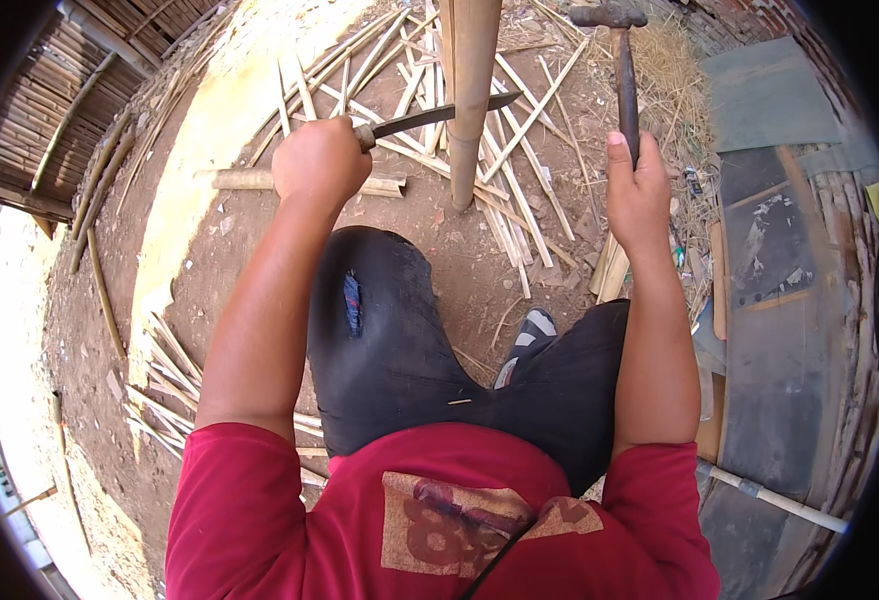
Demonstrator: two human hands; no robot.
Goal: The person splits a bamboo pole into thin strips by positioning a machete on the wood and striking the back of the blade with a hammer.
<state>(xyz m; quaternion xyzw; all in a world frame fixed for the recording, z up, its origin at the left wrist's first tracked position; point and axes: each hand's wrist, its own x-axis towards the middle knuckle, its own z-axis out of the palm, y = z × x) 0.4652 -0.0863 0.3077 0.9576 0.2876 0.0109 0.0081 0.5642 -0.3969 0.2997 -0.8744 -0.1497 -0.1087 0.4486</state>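
Note:
My left hand (323,160) is closed round the handle of a long dark-bladed machete (413,122). Its blade points right and passes through or across an upright bamboo pole (465,155); how deep it sits in the bamboo I cannot tell. The pole stands on the dirt in front of my knees, and its top runs out of view. In my right hand (640,190) is a hammer (626,85), gripped by its dark handle with the head up, to the right of the pole and apart from it.
Many split bamboo strips (535,170) lie scattered on the dirt beyond the pole. A cut bamboo length (245,179) lies behind my left hand. More strips (168,375) are piled at the left. Dark sheets (775,260) lie along the right side, and a bamboo wall (55,100) stands far left.

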